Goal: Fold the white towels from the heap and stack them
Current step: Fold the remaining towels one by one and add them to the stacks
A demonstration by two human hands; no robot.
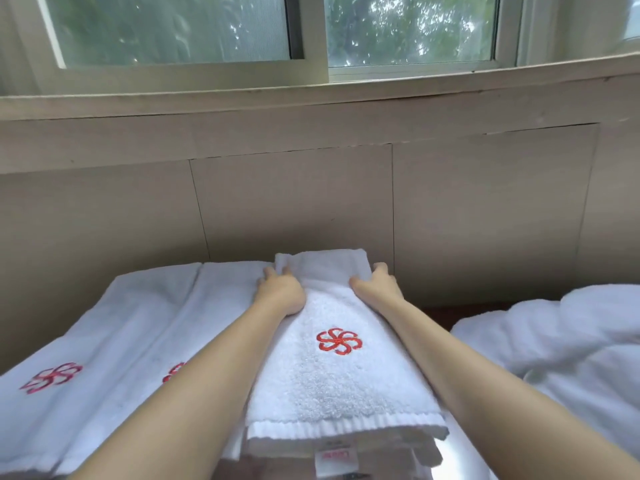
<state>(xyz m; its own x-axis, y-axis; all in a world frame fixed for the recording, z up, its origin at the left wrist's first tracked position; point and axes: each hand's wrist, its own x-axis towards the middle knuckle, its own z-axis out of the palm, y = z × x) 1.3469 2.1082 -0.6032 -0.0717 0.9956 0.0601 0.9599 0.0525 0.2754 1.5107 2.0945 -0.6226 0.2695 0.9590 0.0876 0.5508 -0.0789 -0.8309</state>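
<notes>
A folded white towel [341, 379] with a red pinwheel emblem lies lengthwise in front of me, on top of other folded layers. My left hand [278, 287] grips its far left edge, fingers curled over the fabric. My right hand [375, 284] grips the far right edge the same way. Two more folded white towels [114, 344] with red emblems lie side by side to the left. A rumpled heap of white towels [561, 344] sits at the right.
A beige panelled wall [311, 202] rises straight behind the towels, with a window sill and sliding window [311, 39] above it. A shiny surface [460, 455] shows beside the towel at the lower right.
</notes>
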